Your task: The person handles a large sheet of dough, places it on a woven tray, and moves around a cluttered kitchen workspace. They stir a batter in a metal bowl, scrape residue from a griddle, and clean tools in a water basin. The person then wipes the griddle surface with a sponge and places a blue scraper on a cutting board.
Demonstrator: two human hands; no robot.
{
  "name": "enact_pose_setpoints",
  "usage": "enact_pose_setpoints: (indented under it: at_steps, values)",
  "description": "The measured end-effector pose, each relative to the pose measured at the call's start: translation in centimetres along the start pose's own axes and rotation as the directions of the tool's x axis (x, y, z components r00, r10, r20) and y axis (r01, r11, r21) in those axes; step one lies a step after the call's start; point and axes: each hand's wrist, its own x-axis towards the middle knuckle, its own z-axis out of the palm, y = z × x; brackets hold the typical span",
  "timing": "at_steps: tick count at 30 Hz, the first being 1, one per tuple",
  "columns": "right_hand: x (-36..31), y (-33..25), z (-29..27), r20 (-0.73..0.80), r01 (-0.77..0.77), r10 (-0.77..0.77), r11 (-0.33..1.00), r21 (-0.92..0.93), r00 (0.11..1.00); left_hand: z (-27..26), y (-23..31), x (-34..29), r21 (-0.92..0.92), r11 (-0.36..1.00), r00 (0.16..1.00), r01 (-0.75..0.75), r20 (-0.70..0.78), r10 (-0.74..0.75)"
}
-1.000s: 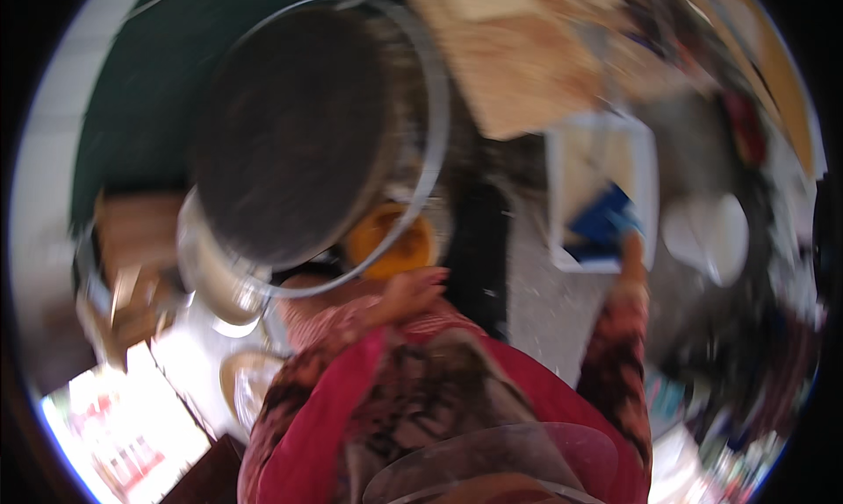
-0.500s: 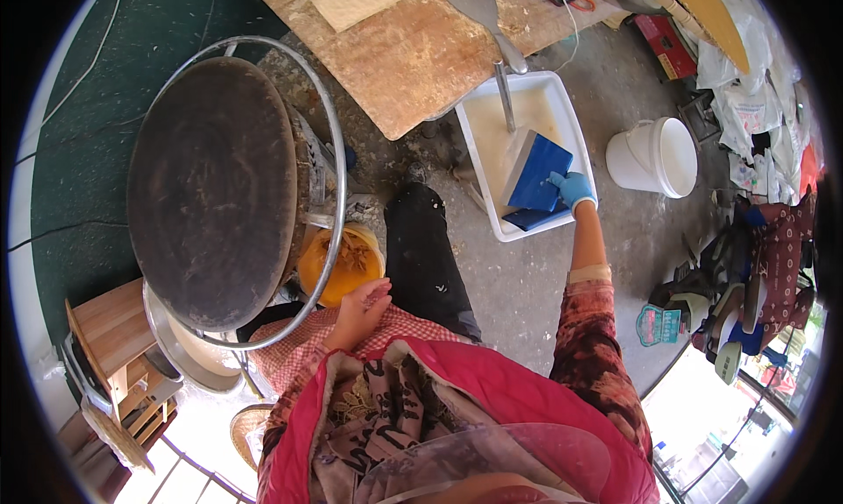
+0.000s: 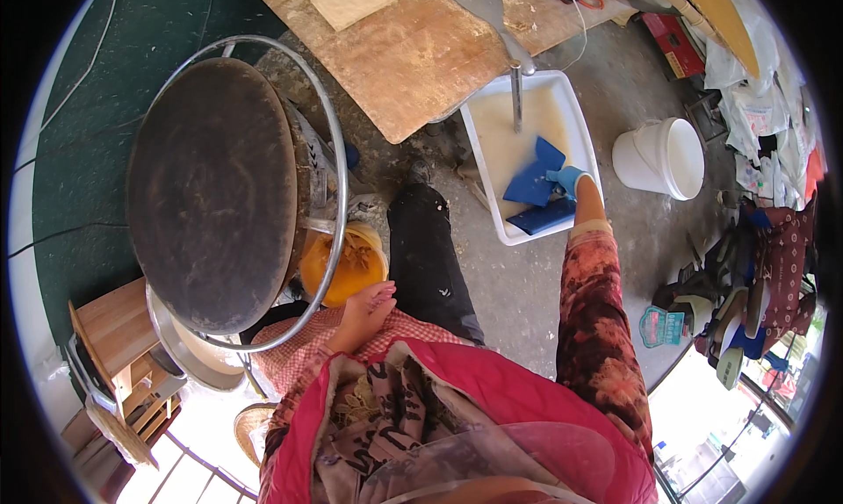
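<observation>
My right hand [image 3: 571, 181], in a thin blue glove, is closed on a flat blue scraper [image 3: 529, 186]. The scraper is partly sunk in the pale, runny batter [image 3: 500, 122] of a white rectangular tub [image 3: 581, 122]. A second flat blue piece [image 3: 544, 216] lies by the tub's near end, just below the hand. Leaning in the far end of the tub is a metal rod-like handle [image 3: 516, 100]. My bare left hand [image 3: 364, 315] rests over my checked apron with its fingers curled in, nothing visible in it. Beside it stands a bucket of orange-yellow contents [image 3: 347, 262].
On the left is a large round dark griddle [image 3: 211, 197] inside a metal ring rail [image 3: 341, 153]. A wooden board [image 3: 378, 65] with a broad metal spatula [image 3: 481, 8] lies ahead. A white bucket [image 3: 637, 157] stands right of the tub; bags and a scooter-like vehicle [image 3: 781, 249] are farther right.
The blue scraper has gone from tilted up, showing its broad face, to lower in the batter, with some blur. My right hand has shifted slightly. My left hand stays in place.
</observation>
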Motion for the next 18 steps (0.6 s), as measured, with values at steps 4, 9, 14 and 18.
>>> enact_pose_setpoints:
  at_steps: [4,9,14,18]
  values:
    - [-2.5,0.0,-0.3,-0.138,0.167,-0.149,0.978,0.122,0.979,0.1,0.4,-0.1,0.081,0.996,1.0,-0.029,0.004,0.029]
    - [-8.3,0.5,-1.3,-0.45,0.424,-0.341,0.901,0.095,0.825,0.3,0.5,0.0,0.08,0.996,0.999,-0.026,0.048,0.022]
    - [-14.4,-0.3,-1.2,-0.734,0.613,-0.405,0.79,0.019,0.544,0.6,0.2,0.1,0.063,0.998,0.996,-0.007,0.086,0.001]
    - [-17.8,-1.0,-0.1,-0.881,0.756,-0.355,0.655,0.004,0.312,0.9,0.0,0.1,0.053,0.998,0.996,-0.026,0.085,0.021]
